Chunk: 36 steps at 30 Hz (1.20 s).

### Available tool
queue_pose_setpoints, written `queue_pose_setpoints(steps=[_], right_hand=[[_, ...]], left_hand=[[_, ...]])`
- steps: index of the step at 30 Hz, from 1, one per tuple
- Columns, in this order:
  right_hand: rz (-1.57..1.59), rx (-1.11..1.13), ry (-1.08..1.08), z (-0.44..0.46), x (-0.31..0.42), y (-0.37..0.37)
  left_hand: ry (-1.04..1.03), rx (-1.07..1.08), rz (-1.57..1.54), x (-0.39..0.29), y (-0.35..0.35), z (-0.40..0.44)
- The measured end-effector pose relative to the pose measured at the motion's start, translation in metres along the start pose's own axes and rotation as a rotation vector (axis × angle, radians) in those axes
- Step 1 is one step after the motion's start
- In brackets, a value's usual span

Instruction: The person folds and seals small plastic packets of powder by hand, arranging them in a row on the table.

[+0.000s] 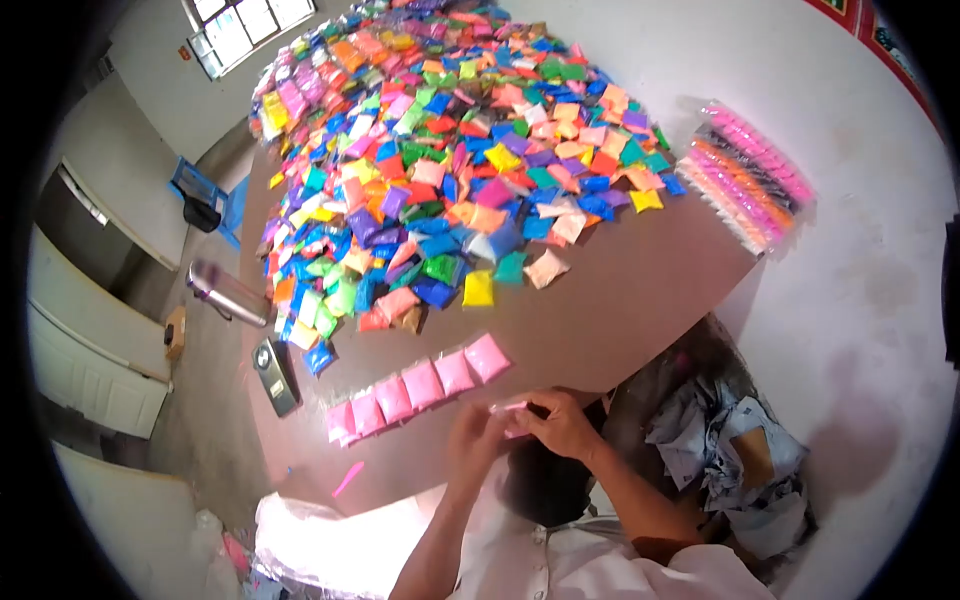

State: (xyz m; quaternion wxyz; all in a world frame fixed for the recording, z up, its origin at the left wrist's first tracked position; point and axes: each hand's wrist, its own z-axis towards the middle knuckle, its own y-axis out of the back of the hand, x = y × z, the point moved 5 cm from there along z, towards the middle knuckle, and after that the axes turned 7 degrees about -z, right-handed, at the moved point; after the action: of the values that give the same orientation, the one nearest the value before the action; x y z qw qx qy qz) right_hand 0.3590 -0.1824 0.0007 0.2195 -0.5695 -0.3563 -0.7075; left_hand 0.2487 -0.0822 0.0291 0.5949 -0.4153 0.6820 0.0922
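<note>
Lower centre of the frame, the right hand (562, 425) pinches a pink packet (515, 430); the left hand (477, 432) blurs, its grip unclear. Handling it seems the step; continuing calls for steadiness.

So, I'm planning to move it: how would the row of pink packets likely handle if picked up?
The row of pink packets would probably sag or fold at the narrow gaps between its plump packets. Its glossy wrapping suggests a slightly slippery feel. Lying flat on the table, it seems unlikely to roll.
</note>
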Motion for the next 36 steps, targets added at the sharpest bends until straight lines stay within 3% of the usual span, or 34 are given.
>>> queue_pose_setpoints(steps=[2,5,9,12,14,20,27,34,36], right_hand=[[0.02,0.018,0.02,-0.001,0.001,-0.002],[-0.047,0.023,-0.016,0.0,0.006,0.001],[-0.128,-0.038,0.082,0.0,0.019,0.002],[-0.123,-0.092,0.122,-0.001,0.005,-0.001],[-0.116,-0.146,0.183,0.0,0.003,0.001],[-0.085,-0.236,0.178,0.001,0.007,0.008],[-0.178,-0.122,0.195,0.007,0.018,0.013],[-0.117,-0.078,0.113,0.009,0.002,0.013],[-0.112,-0.137,0.097,0.008,-0.006,0.013]], left_hand=[[0.054,-0.012,0.107,0.008,0.012,0.002],[-0.084,0.007,0.232,0.018,0.02,0.011],[-0.074,-0.046,0.238,0.019,0.02,0.012],[-0.196,-0.036,0.217,0.02,0.018,0.01],[-0.066,-0.08,0.251,0.012,0.01,0.007],[-0.177,0.041,0.508,0.017,0.008,0.014],[-0.172,-0.044,0.276,-0.007,-0.019,0.003],[-0.153,0.03,0.296,0.005,-0.006,0.008],[-0.19,0.042,0.663,0.025,0.012,0.02]])
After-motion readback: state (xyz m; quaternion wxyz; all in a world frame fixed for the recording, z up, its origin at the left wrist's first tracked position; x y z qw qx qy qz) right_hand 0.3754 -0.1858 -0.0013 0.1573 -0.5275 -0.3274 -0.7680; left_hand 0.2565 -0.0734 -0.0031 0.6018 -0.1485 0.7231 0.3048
